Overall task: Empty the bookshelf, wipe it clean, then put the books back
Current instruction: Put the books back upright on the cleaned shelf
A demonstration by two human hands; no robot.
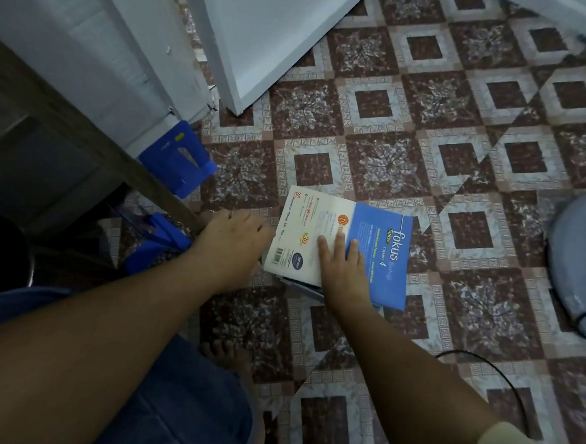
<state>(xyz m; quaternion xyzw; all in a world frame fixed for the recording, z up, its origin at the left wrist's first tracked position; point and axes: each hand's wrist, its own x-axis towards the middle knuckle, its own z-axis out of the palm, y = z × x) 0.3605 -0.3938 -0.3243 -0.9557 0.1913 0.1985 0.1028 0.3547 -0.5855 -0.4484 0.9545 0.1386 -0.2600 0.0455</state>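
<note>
Two hands, centre frame: right hand flat on a book, left hand at its edge, grip unclear. Probably emptying; fetch more next.

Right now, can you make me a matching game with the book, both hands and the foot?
Things: 1 book; 2 left hand; 3 right hand; 4 foot.
Places: A flat on the cover; B bare, on the floor nearest the person; C at the book's left edge; D white and blue, under a hand.
Pairs: 1-D, 2-C, 3-A, 4-B.
</note>
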